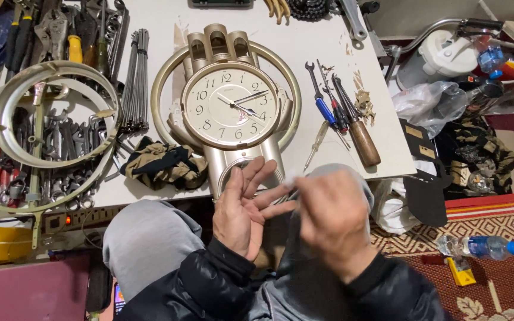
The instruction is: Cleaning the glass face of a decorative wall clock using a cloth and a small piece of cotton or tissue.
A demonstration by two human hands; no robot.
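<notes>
A gold-coloured wall clock (230, 107) with a round cream dial lies face up on the white table (304, 44), its lower pendulum part reaching the near edge. My left hand (246, 208) is palm up with fingers spread, just below the clock's lower window. My right hand (331, 217) is blurred, fingers pinched together on something small and thin at the left fingertips; what it is cannot be made out. Both hands hover over my grey-trousered knees.
Screwdrivers and a spanner (340, 116) lie right of the clock. A camouflage cloth (162, 163) sits to its left, beside steel spokes (135, 80), a metal ring (52, 137) and several wrenches. Plastic bottles (477, 245) and bags lie on the patterned carpet at right.
</notes>
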